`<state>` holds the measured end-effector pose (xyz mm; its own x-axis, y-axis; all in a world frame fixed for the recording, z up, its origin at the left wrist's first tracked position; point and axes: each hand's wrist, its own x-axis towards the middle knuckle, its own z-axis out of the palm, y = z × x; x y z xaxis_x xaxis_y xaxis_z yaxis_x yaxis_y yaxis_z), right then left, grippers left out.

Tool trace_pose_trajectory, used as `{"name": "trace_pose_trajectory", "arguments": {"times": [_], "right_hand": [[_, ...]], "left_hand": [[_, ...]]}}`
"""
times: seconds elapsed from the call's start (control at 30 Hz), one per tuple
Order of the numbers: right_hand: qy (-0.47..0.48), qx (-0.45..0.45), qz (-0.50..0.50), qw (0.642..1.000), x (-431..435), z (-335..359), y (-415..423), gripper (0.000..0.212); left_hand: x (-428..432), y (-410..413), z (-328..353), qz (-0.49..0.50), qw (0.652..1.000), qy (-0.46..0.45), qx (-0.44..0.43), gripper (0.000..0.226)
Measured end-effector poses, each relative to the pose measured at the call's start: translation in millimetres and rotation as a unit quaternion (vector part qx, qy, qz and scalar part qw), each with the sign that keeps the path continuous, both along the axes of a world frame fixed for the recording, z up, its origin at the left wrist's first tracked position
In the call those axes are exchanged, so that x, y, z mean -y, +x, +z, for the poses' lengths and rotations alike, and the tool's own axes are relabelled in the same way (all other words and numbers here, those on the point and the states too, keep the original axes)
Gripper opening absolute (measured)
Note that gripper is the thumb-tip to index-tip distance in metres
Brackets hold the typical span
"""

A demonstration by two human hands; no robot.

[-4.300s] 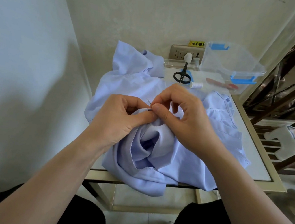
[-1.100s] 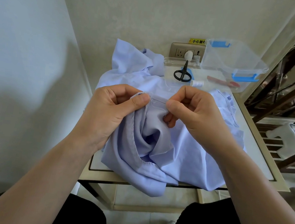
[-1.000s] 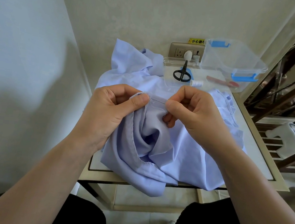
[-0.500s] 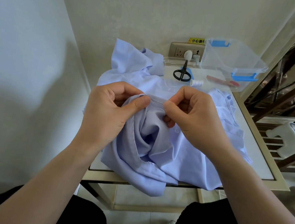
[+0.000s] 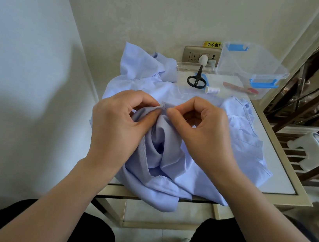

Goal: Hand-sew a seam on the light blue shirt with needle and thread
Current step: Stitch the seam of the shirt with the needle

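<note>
The light blue shirt (image 5: 172,169) lies bunched on a small table, with a fold drooping over the front edge. My left hand (image 5: 119,123) pinches a raised fold of the shirt's hem between thumb and fingers. My right hand (image 5: 200,130) sits just to its right, thumb and forefinger pinched at the same hem edge. A short sliver of the needle (image 5: 164,106) shows between the two thumbs; the thread is too fine to make out.
Black scissors (image 5: 197,79) and a white thread spool (image 5: 212,90) lie on a clear lid behind the shirt. A clear plastic box (image 5: 252,66) with blue clips stands at the back right. A wall socket (image 5: 201,56) is behind. Dark metal railing runs along the right.
My right hand has moved left, closing the gap to my left hand at the hem. The length of needle showing between them has shrunk.
</note>
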<state>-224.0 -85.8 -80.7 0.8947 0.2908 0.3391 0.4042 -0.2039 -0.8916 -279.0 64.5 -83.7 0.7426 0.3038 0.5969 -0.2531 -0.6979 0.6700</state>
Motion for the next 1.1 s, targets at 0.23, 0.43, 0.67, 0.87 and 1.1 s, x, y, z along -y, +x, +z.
{"name": "trace_pose_trajectory", "arguments": {"times": [0.23, 0.43, 0.67, 0.87, 1.1], "right_hand": [[0.023, -0.041, 0.114, 0.992, 9, 3, 8, 0.007], [0.005, -0.043, 0.125, 0.991, 10, 0, 11, 0.01], [0.055, -0.071, 0.078, 0.993, 7, -4, 10, 0.01], [0.05, -0.07, 0.09, 0.992, 9, 1, 10, 0.014], [0.002, -0.114, 0.154, 0.982, 16, 7, 14, 0.017]], "left_hand": [[-4, 3, -3, 0.036, 0.989, 0.104, 0.095, 0.002], [-5, 4, -4, 0.019, 0.985, 0.13, 0.112, 0.003], [-2, 4, -3, -0.034, 0.992, 0.102, 0.073, 0.002], [-6, 5, -4, -0.047, 0.989, 0.124, 0.063, 0.004], [-8, 1, -4, -0.116, 0.977, 0.167, 0.068, 0.007]]}}
